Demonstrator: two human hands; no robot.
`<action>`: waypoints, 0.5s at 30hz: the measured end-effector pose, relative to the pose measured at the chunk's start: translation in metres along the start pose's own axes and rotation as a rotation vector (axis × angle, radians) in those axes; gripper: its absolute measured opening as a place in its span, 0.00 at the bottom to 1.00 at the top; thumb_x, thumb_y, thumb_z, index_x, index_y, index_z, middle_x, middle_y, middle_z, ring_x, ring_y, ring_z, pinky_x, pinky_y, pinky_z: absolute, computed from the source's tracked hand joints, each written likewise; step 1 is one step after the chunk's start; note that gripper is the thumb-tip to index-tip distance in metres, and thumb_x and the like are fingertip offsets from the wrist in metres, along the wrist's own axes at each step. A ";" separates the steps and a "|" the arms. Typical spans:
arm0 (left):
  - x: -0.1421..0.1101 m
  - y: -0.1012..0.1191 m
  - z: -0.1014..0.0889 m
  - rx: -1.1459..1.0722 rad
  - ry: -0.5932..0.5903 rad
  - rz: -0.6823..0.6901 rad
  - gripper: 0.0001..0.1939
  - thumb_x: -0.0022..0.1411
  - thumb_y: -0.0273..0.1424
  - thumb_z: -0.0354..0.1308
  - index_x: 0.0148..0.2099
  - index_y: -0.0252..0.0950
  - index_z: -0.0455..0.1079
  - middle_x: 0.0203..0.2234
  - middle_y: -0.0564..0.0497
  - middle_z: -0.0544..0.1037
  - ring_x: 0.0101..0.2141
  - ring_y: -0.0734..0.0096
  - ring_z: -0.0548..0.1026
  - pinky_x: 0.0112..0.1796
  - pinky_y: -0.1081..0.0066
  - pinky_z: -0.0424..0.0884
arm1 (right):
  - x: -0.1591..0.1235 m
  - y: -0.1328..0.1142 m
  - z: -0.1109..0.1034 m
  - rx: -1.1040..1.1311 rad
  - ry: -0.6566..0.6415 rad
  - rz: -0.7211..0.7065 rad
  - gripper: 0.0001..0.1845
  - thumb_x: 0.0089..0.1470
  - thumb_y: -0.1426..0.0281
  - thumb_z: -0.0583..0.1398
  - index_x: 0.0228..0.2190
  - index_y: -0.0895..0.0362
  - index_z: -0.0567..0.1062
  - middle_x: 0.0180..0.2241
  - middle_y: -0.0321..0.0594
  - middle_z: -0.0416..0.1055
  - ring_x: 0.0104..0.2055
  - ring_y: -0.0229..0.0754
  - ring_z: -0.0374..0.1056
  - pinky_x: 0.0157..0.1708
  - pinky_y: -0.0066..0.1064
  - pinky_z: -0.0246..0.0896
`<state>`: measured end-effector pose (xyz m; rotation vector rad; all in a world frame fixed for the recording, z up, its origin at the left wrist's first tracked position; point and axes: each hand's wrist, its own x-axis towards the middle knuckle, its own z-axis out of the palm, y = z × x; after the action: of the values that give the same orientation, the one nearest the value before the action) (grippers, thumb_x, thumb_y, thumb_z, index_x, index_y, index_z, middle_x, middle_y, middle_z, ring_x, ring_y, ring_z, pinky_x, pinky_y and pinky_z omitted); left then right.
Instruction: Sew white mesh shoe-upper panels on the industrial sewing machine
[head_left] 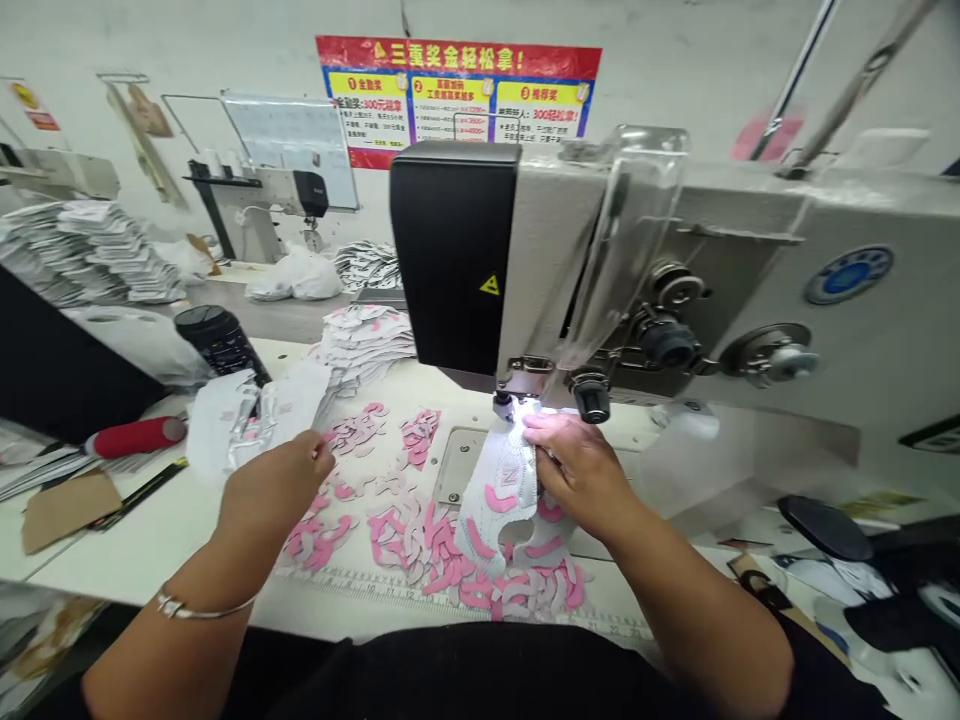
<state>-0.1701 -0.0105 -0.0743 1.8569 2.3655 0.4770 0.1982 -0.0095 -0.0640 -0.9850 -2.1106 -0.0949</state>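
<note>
My right hand [581, 465] grips a white shoe-upper piece [491, 470] with pink curved patches, its top end beneath the lit needle area of a sewing machine [465, 260]. The piece hangs toward me over a heap of small pink and white curved pieces [442, 550]. My left hand [274, 490] is off to the left, thumb and fingers pinched together above the table. Whatever sits in that pinch, if anything, is too small to make out. Just beyond it lie white cut pieces [289, 400] with grey markings.
A stack of white and pink pieces [367, 340] stands behind the loose heaps. To the left are a dark bottle [217, 340], a red-handled tool [135, 437] and brown cardboard [71, 510]. A ruler strip [360, 587] runs along the table's front.
</note>
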 end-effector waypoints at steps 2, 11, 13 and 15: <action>-0.011 0.019 -0.009 0.031 0.156 0.083 0.12 0.65 0.38 0.49 0.39 0.40 0.72 0.23 0.51 0.77 0.25 0.61 0.73 0.28 0.68 0.61 | 0.002 -0.003 -0.006 0.012 -0.066 0.023 0.13 0.60 0.75 0.56 0.43 0.53 0.76 0.49 0.40 0.76 0.51 0.48 0.71 0.51 0.45 0.64; -0.069 0.120 0.000 -0.462 0.494 1.226 0.13 0.58 0.22 0.62 0.46 0.39 0.72 0.35 0.51 0.83 0.34 0.71 0.82 0.38 0.75 0.77 | -0.009 -0.048 -0.027 0.364 -0.146 0.096 0.08 0.64 0.63 0.57 0.36 0.54 0.74 0.34 0.36 0.74 0.37 0.39 0.69 0.39 0.32 0.64; -0.074 0.133 0.000 -0.573 0.423 1.269 0.16 0.57 0.20 0.61 0.48 0.39 0.72 0.35 0.50 0.83 0.36 0.70 0.82 0.40 0.74 0.78 | -0.011 -0.054 -0.027 0.501 -0.228 0.184 0.10 0.64 0.63 0.57 0.32 0.53 0.72 0.30 0.33 0.71 0.33 0.35 0.67 0.34 0.27 0.62; -0.077 0.139 0.000 -0.678 0.309 1.134 0.14 0.57 0.22 0.62 0.46 0.41 0.73 0.34 0.51 0.83 0.35 0.70 0.82 0.37 0.73 0.78 | -0.011 -0.055 -0.025 0.550 -0.218 0.229 0.11 0.64 0.64 0.57 0.29 0.54 0.70 0.28 0.32 0.69 0.32 0.34 0.65 0.33 0.26 0.61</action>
<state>-0.0207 -0.0556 -0.0414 2.5916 0.7452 1.4668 0.1815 -0.0637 -0.0413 -0.9133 -2.0270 0.6988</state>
